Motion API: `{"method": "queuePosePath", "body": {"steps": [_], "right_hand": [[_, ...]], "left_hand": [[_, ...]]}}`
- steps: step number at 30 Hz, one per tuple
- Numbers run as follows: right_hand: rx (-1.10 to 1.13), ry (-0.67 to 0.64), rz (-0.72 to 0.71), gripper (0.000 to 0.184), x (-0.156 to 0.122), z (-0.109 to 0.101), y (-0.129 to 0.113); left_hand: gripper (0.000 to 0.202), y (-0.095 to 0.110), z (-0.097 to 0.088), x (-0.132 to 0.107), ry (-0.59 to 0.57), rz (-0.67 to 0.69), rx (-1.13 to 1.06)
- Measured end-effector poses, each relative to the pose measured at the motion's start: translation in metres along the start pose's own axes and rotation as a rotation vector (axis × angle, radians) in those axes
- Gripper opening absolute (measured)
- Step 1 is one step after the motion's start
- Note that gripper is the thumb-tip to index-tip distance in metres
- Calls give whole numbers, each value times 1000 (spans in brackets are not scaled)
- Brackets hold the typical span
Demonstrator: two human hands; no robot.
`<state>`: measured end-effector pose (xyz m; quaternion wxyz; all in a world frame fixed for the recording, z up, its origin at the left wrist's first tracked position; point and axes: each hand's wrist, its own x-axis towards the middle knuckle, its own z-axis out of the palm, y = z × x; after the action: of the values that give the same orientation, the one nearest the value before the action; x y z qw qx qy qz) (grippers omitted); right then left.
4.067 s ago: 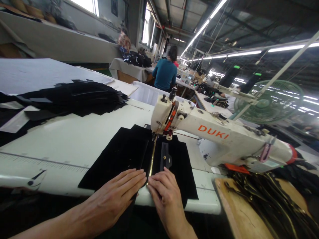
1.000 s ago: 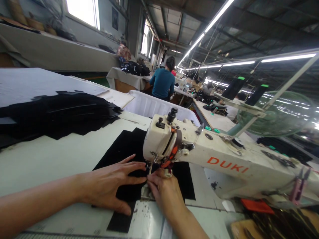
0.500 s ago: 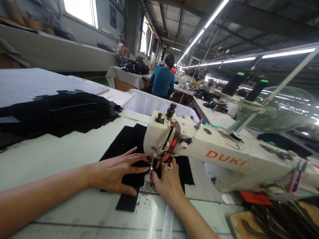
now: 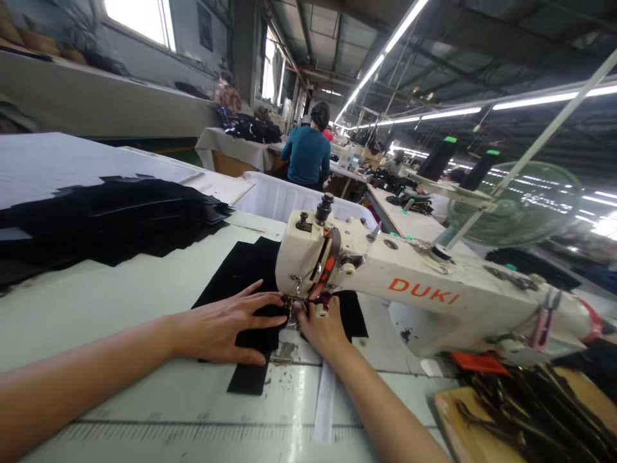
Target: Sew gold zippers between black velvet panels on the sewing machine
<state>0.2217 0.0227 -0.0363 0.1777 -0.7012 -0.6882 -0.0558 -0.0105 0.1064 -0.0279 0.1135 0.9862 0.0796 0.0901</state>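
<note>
My left hand (image 4: 229, 325) lies flat on a black fabric piece (image 4: 226, 276), fingers spread, its fingertips beside the presser foot (image 4: 290, 313) of a sewing machine (image 4: 366, 257). Close to the foot's right side, my right hand (image 4: 324, 328) has its bent thumb and fingers closed on the black fabric. The machine head and thread parts partly hide those fingertips. Fabric extends out on both sides of the needle area, and a narrow black end (image 4: 247, 379) points toward me. A white strip (image 4: 324, 405) runs down from beneath my right wrist.
A stack of black cut pieces (image 4: 110, 218) lies on the left of the table. Behind the machine stands a white bin (image 4: 270, 191). Dark strips (image 4: 535, 411) rest on a board at the lower right. A person in a teal top (image 4: 307, 156) sits farther back.
The view has shifted slightly, so the machine sits a little farther left in it. My right hand is slightly closer to the presser foot; my left hand keeps its flat pose.
</note>
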Motion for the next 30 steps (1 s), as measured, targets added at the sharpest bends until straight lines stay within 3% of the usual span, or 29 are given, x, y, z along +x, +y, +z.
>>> {"method": "queuePosePath", "body": {"steps": [3,6,9,14,26,30], "right_hand": [[19,53,-92,35,-20,-22,10],[41,144,-331,24,-32,-28,13],[83,159,-511,24,-33,-15,13],[92,147,-510,30,-32,4,11],[38,235,-473,31,-31,13,15],[45,243,-465,30,-31,14,14]], "left_hand": [[68,1,-4,1,-8,12,-5],[62,4,-9,3,-9,21,-6],[59,8,-13,4,36,44,-52],[60,16,-18,7,56,94,-112],[57,0,-19,12,70,70,-94],[54,-1,-19,12,18,54,-51]]}}
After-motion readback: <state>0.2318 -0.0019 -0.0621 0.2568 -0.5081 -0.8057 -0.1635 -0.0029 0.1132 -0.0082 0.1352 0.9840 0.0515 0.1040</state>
